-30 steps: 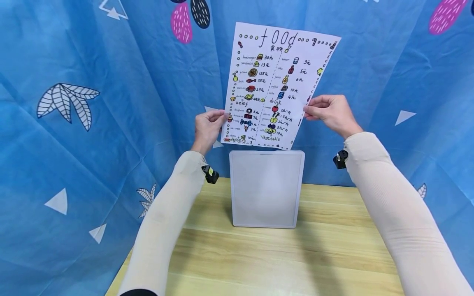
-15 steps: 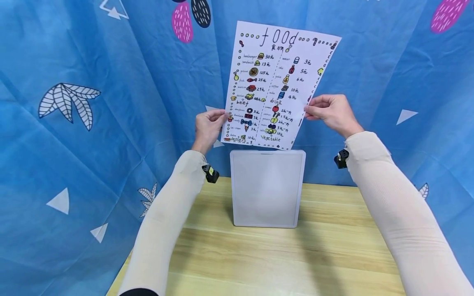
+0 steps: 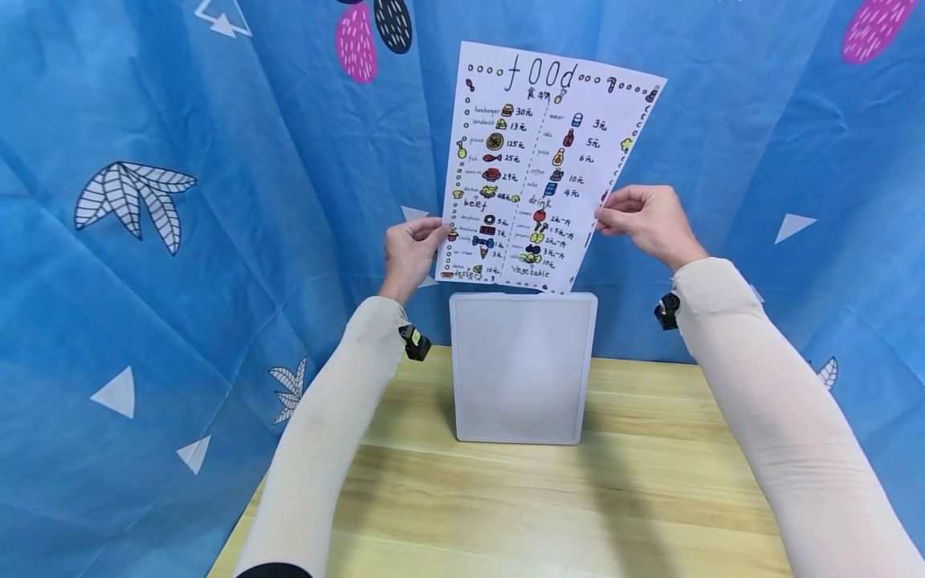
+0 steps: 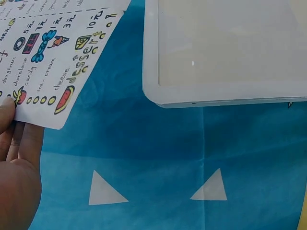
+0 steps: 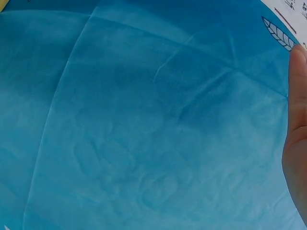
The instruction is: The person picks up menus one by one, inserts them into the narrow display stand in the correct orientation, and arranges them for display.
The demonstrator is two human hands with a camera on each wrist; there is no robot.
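Observation:
A hand-drawn paper menu (image 3: 527,172), headed "food" and covered with small coloured food drawings and prices, is held up in front of the blue cloth. My left hand (image 3: 412,253) pinches its lower left edge between thumb and fingers; the same grip shows in the left wrist view, near the watermelon drawing. On the opposite side my right hand (image 3: 650,223) pinches the right edge below mid-height. Just under the sheet, a pale rectangular board with a raised rim (image 3: 520,369) stands upright on the table. The menu's bottom edge sits right at the board's top.
A light wood-grain table (image 3: 535,506) spreads below, with shadows of the arms on it. Blue patterned cloth (image 3: 181,281) hangs behind and at both sides. A small black camera (image 3: 415,343) is strapped to the left wrist, another (image 3: 666,311) to the right.
My left hand has shifted very slightly to the right, and the menu's lower left part with it. My right hand and the board stay put.

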